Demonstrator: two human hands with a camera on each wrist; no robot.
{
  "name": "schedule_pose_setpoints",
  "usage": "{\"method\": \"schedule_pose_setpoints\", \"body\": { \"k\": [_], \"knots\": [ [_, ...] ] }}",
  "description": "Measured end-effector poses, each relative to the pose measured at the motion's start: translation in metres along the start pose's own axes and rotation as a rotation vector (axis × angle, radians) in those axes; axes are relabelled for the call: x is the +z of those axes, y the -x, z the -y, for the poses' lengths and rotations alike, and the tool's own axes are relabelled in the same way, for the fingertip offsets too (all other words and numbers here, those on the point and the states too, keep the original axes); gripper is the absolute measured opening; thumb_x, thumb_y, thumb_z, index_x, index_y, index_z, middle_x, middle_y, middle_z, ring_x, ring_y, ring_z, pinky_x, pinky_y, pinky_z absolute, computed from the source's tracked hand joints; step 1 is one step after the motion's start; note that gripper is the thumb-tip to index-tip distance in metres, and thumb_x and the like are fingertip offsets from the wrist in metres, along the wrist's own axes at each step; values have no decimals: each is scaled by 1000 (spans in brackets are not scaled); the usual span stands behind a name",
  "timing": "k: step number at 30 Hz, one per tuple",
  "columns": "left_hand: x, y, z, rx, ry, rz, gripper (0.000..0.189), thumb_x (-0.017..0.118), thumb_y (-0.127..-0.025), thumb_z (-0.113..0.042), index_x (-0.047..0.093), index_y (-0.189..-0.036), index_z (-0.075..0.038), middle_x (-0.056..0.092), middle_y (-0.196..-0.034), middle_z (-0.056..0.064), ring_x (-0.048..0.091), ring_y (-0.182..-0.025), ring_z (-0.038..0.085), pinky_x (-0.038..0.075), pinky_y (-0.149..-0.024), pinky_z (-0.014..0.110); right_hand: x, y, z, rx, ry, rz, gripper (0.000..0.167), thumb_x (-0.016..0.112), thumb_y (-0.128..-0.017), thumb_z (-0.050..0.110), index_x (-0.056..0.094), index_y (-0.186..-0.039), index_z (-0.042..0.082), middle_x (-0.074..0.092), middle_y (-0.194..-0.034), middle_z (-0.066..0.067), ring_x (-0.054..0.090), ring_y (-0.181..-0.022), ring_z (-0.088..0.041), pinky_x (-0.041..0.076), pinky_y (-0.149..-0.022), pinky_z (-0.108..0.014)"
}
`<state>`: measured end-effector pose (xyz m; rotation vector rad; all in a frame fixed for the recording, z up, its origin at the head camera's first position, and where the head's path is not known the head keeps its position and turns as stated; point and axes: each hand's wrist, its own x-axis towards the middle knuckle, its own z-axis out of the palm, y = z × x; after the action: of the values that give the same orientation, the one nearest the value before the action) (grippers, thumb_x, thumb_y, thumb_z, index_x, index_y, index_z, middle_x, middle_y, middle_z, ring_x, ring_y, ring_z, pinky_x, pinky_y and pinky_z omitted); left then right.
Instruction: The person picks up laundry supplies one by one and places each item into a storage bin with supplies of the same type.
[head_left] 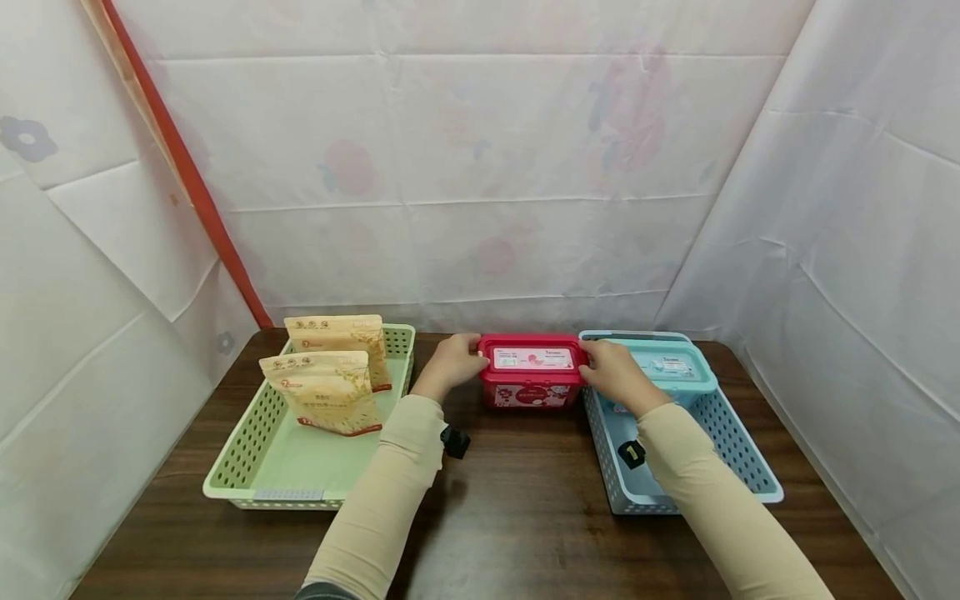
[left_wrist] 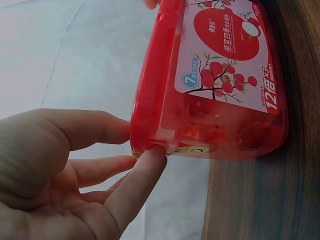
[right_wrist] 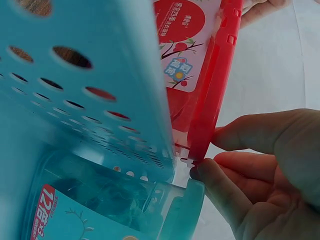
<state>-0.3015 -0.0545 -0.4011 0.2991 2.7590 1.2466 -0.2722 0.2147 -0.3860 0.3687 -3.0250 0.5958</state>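
Note:
A red translucent tub of laundry pods (head_left: 532,396) with a red lid stands on the table between two baskets. My left hand (head_left: 453,364) grips its left end; in the left wrist view, the fingertips (left_wrist: 152,154) pinch the lid's rim. At the opposite end my right hand (head_left: 617,375) holds the lid's corner, with thumb and finger on the rim in the right wrist view. A teal tub of laundry pods (head_left: 678,367) sits in the blue basket (head_left: 752,467), partly hidden behind the right hand. Its lid lies close below the right fingertips (right_wrist: 202,170).
To the left is a green basket (head_left: 288,467) holding two yellow stand-up pouches (head_left: 322,392) (head_left: 345,337). Dark wooden tabletop (head_left: 517,508) extends in front of the red tub. White printed sheeting (head_left: 487,167) hangs behind and at both sides.

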Motion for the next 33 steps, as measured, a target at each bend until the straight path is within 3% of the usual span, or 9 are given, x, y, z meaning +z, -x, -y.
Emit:
{"method": "schedule_pose_setpoints", "body": {
  "k": [11, 15, 21, 29, 33],
  "knots": [
    [0, 0, 1, 9, -9, 4, 35, 64, -94, -12, 65, -127, -2, 68, -106, 11, 58, -90, 20, 52, -82, 36, 2, 0, -1, -11, 21, -27, 46, 63, -97, 5, 52, -139, -11, 57, -133, -30, 59, -118, -40, 52, -95, -52],
    [1, 0, 2, 8, -13, 7, 36, 63, -94, -12, 64, -128, -2, 68, -110, 12, 59, -92, 20, 52, -84, 37, 4, 0, -2, -12, 26, -34, 46, 63, -97, 6, 53, -139, -11, 57, -133, -30, 58, -119, -41, 52, -95, -52],
    [0, 3, 0, -1, -18, 16, 33, 61, -94, -10, 65, -126, -3, 68, -107, 11, 58, -86, 19, 50, -76, 33, 5, 1, -2, -16, 5, -38, 44, 65, -96, 6, 55, -136, -11, 58, -130, -30, 61, -114, -39, 54, -92, -50],
    [-5, 9, 0, -27, -33, 23, 50, 60, -94, -12, 54, -142, 1, 66, -123, 16, 58, -98, 21, 52, -87, 38, 5, 0, -5, 3, -89, -48, 41, 67, -95, 6, 58, -131, -11, 61, -127, -29, 66, -107, -36, 57, -87, -46],
    [-7, 13, 2, -23, -66, 21, 49, 60, -93, -12, 56, -140, 0, 66, -118, 14, 56, -94, 22, 50, -84, 38, 5, 0, -4, 12, -125, -27, 41, 68, -95, 6, 59, -131, -11, 62, -125, -28, 68, -105, -34, 59, -83, -44]
  ]
}}
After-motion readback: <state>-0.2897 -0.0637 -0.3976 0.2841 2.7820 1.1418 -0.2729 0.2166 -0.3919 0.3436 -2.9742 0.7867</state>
